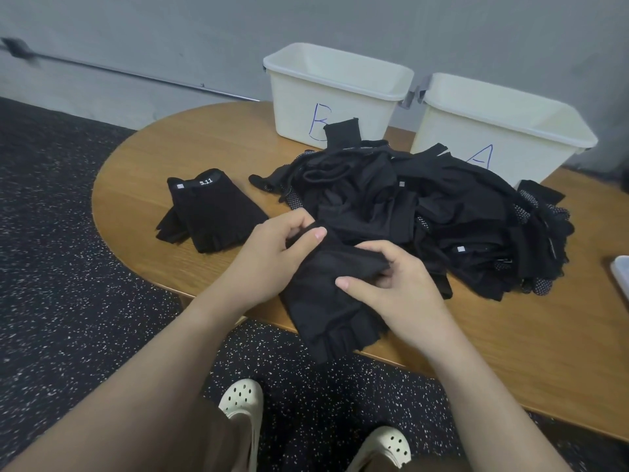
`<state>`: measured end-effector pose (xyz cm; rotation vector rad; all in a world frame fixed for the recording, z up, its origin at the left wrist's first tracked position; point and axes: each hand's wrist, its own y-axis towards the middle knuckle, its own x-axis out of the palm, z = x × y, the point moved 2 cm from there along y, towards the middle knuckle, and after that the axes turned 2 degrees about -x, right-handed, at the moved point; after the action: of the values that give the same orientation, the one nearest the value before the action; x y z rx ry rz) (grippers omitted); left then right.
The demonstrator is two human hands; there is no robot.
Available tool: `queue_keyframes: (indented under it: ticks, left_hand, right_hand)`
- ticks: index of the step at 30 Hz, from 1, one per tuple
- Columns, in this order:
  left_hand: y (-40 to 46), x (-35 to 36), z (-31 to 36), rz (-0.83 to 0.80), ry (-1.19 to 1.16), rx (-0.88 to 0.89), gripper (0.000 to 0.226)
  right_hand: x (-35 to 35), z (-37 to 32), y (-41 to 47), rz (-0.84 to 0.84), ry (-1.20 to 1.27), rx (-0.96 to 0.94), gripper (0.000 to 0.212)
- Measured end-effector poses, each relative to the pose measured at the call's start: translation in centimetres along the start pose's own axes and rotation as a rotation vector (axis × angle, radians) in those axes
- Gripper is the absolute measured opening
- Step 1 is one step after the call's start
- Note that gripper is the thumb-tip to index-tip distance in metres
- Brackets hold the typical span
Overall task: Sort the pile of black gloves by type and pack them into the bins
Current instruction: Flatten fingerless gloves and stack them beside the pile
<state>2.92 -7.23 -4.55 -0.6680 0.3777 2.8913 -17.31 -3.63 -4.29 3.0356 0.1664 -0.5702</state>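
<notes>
A rounded wooden desk [143, 185] stands on a dark speckled floor [51, 267], against a grey wall [170, 35] with a thin rail running along it. At the far edge of the desk sit two cream plastic bins: the left bin [289, 107] carries a blue letter B, the right bin [531, 155] a blue letter A. Metal clips show between their rims. A big loose pile of black gloves [425, 212] sprawls just in front of both bins, partly covering the two letters; some gloves in it show white dotted palms, and one cuff sticks up against the B bin. To the left of the pile, apart from it, lies a small stack of fingerless gloves [211, 216] with a "5.11" mark on the cuff. A pale object [621, 274] is cut off at the right edge; what it is cannot be told. Below the near edge of the desk, two cream clogs [241, 403] show on the floor.

Both hands hold one black fingerless glove [326, 308] at the near edge of the desk, just in front of the pile. The left hand [272, 257] pinches the cuff end at the glove's far left corner, fingers curled round the cloth. The right hand [398, 284] grips the right side, thumb pressed on top. The glove's short finger stubs hang over the desk's near edge.
</notes>
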Motion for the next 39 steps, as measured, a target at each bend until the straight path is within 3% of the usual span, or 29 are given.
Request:
queue_keyframes:
  ticks: [7, 14, 18, 22, 24, 28, 30, 33, 39]
  left_hand:
    - [-0.2, -1.2, -1.1, 0.129, 0.123, -0.054, 0.027]
    - [-0.5, -1.4, -1.8, 0.127, 0.359, -0.121, 0.04]
    - [-1.0, -1.4, -1.2, 0.125, 0.47, -0.124, 0.029]
    - [-1.4, -1.5, -0.1, 0.142, 0.604, 0.157, 0.036]
    - [-1.9, -0.7, 0.0, -0.005, 0.666, 0.26, 0.045]
    - [-3.3, 1.3, -1.0, -0.309, 0.873, 0.191, 0.063]
    - [-3.5, 1.3, -1.4, -0.34, 0.914, 0.156, 0.067]
    - [-3.3, 0.9, -1.6, -0.348, 0.916, 0.121, 0.067]
    - [-3.4, 0.6, -1.7, -0.372, 0.888, 0.104, 0.072]
  right_hand:
    - [-0.1, 0.3, 0.1, 0.001, -0.108, 0.004, 0.016]
    - [-0.5, 0.8, 0.1, 0.089, -0.252, -0.052, 0.018]
    - [-0.3, 0.8, -0.2, 0.162, -0.503, -0.182, 0.016]
    - [0.7, -0.2, -1.2, 0.248, -0.618, -0.365, 0.014]
    - [1.7, -0.7, -2.0, 0.196, -0.664, -0.418, 0.021]
    - [3.2, 0.0, -2.7, -0.092, -0.809, -0.311, 0.053]
    - [3.1, 0.6, -2.7, -0.233, -0.881, -0.241, 0.067]
    - [2.4, 1.0, -2.7, -0.358, -0.958, -0.187, 0.07]
    - [1.9, 1.1, -3.1, -0.373, -0.942, -0.218, 0.067]
